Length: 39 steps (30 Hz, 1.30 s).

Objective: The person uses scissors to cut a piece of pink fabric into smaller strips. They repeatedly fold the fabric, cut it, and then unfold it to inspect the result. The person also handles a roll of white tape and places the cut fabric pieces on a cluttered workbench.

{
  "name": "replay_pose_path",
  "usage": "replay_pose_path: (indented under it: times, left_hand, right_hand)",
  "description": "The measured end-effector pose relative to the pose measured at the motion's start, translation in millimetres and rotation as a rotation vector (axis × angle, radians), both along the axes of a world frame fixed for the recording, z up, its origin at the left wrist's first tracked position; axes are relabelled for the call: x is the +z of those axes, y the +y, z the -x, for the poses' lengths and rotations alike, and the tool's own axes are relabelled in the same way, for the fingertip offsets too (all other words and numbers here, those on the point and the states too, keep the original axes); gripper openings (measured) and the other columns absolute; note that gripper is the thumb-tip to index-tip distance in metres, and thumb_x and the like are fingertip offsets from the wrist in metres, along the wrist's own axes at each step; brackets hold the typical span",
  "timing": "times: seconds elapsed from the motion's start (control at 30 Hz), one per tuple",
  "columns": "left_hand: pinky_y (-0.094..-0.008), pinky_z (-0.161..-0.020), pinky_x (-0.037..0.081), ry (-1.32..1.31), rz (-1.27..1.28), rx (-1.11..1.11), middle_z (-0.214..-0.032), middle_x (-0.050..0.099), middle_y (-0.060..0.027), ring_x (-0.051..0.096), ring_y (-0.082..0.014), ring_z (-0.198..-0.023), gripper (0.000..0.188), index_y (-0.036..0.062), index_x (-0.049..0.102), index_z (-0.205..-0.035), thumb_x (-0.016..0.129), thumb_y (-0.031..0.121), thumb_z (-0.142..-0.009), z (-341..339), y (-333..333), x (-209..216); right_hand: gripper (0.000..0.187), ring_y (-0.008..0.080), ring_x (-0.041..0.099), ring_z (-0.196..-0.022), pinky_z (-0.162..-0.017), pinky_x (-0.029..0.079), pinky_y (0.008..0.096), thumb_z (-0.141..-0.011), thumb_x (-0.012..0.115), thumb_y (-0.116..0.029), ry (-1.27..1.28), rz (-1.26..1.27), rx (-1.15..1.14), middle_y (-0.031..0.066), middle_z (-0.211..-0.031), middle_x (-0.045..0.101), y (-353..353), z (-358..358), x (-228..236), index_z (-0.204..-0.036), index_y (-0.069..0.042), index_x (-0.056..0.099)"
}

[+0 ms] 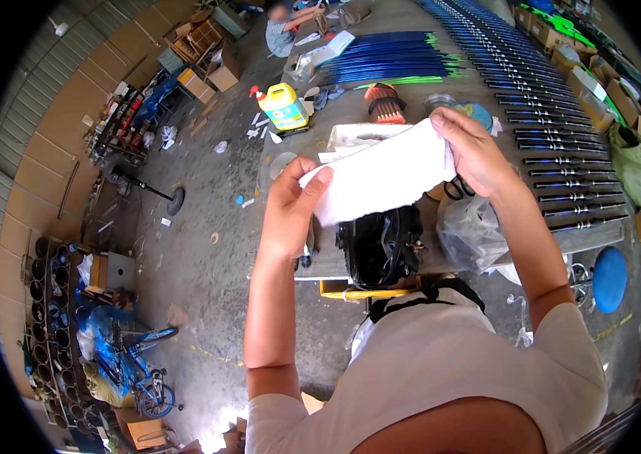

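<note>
Left hand [290, 203] and right hand [478, 153], fingers pinched closed, hold that thin white rectangular sheet [385, 174] spread; 1 slack grip could drop it onto the open black fabric bag [373, 256]!

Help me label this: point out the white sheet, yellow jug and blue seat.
White sheet [387, 175]: head view, its middle.
Yellow jug [286, 110]: head view, its front label.
Blue seat [609, 279]: head view, middle of its top.

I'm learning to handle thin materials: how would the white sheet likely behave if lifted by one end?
The white sheet is probably floppy: its lower edge looks uneven, so a free end would likely droop. It also seems light for its size, since the left hand and right hand merely pinch its ends.
</note>
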<state>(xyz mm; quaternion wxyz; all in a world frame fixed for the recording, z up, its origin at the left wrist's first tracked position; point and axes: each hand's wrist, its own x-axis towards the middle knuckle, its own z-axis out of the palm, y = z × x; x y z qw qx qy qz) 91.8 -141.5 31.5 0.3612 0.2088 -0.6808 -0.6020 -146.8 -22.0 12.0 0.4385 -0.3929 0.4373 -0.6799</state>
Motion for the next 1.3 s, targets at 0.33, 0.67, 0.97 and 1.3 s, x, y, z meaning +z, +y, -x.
replay_pose_path:
  times: [0.33,0.67,0.97,1.3]
  left_hand:
    - [-0.0270,-0.071,0.047,0.133,-0.408,-0.032,-0.090,0.059,-0.0063,0.059,-0.0137,-0.085,0.017,0.0040,0.051,-0.098,0.054,0.018,-0.089,-0.8,2.8,-16.7]
    - [-0.0252,-0.076,0.048,-0.331,-0.165,-0.497,-0.101,0.063,-0.0098,0.060,-0.0114,-0.086,0.042,-0.0029,0.051,-0.116,0.066,0.018,-0.083,11.0,14.4,-19.9]
    - [-0.0271,-0.074,0.050,0.022,-0.444,-0.277,-0.097,0.063,-0.0059,0.060,-0.0114,-0.084,0.027,-0.0003,0.054,-0.107,0.062,0.017,-0.088,34.9,34.5,-45.7]
    - [-0.0263,-0.079,0.046,-0.073,-0.294,-0.407,-0.103,0.061,-0.0058,0.057,-0.0108,-0.090,0.034,-0.0007,0.049,-0.117,0.060,0.015,-0.089,74.7,49.7,-50.2]
  right_hand:
    - [0.055,0.0123,0.059,-0.095,-0.084,0.046,0.0256,-0.074,0.067,0.001,0.082,-0.039,0.037,0.0060,-0.109,0.059,-6.7,-22.4,-9.9,-0.124,0.000,0.045]
    - [0.044,0.0142,0.055,-0.102,-0.085,0.046,0.0276,-0.078,0.066,-0.005,0.386,0.030,0.143,0.0102,-0.111,0.058,-1.5,-33.0,16.7,-0.117,0.000,0.049]
    - [0.080,0.0237,0.049,-0.116,-0.098,0.037,0.0377,-0.081,0.051,-0.063,-0.234,-0.319,0.302,0.0123,-0.127,0.050,27.8,-21.4,-72.7,-0.131,-0.002,0.041]
    - [0.045,0.0137,0.059,-0.097,-0.087,0.045,0.0298,-0.077,0.071,-0.019,-0.303,-0.261,0.136,0.0055,-0.105,0.063,63.5,-8.1,-88.1,-0.115,-0.001,0.056]
